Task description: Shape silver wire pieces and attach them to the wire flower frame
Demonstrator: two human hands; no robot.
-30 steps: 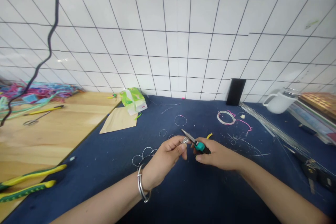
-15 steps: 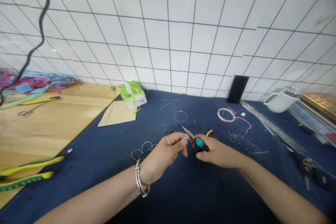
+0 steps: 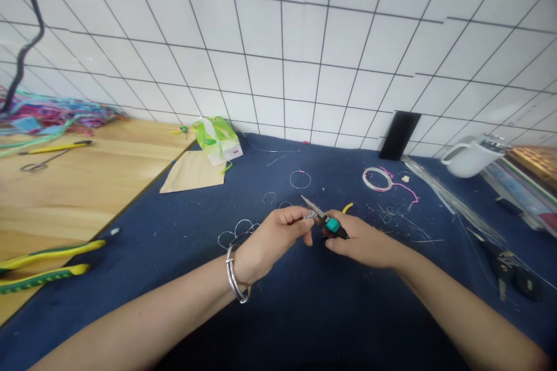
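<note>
My left hand [image 3: 278,237], with silver bangles on its wrist, is closed in a pinch on a small bundle of silver wire [image 3: 310,215]. In my right hand [image 3: 354,237] are needle-nose pliers [image 3: 331,223] with teal and black handles, their tips pointing up and left. The plier jaws lie against the wire beside my left fingertips; whether they grip it I cannot tell. Bent wire loops [image 3: 243,229] rest on the dark blue cloth [image 3: 270,324] by my left wrist. A thin wire ring [image 3: 300,179] lies beyond my hands.
Large yellow-green handled pliers [image 3: 52,261] lie at the left. Further back are a tissue pack [image 3: 217,139] and a tan cloth piece [image 3: 194,173]. To the right are a wire coil [image 3: 377,179], wire scraps, long straight wires [image 3: 452,203], a white mug [image 3: 472,157] and keys [image 3: 505,271].
The view has tilted upward slightly. Both hands keep nearly the same pose, with the pliers still at the wire bundle.
</note>
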